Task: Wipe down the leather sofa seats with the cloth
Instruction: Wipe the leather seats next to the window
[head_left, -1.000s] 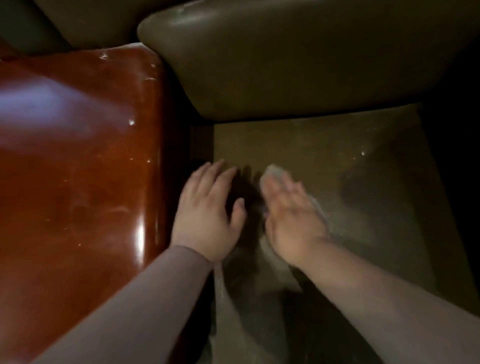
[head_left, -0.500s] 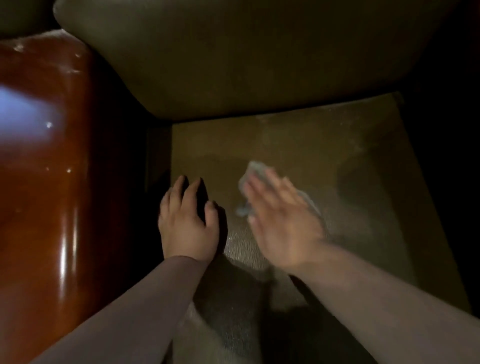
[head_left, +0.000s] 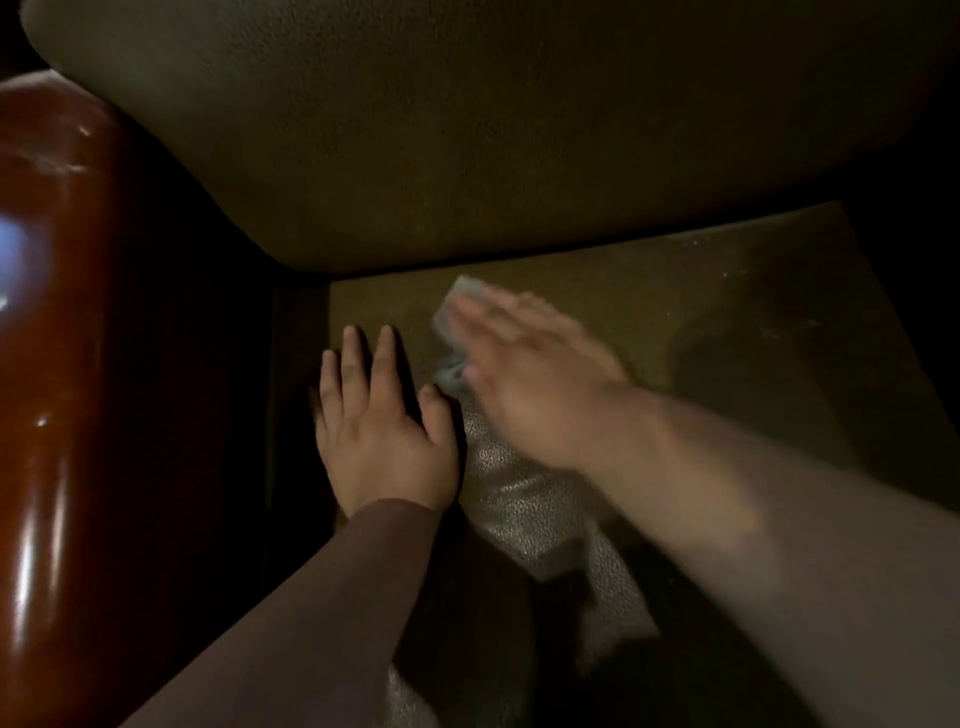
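Bracing my left hand (head_left: 384, 436) flat on the seat (head_left: 545, 519), I press the cloth (head_left: 457, 306) under my right hand (head_left: 535, 379), fingers straight, near the backrest (head_left: 467, 130); judging by the dull far side, most wiping remains.

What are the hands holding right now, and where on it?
Nothing is gripped. The right hand presses the cloth flat under straight fingers; only its far edge shows. The left hand rests flat on the seat.

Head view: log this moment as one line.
right hand: flat on cloth | left hand: flat on sofa seat | stage: wiping
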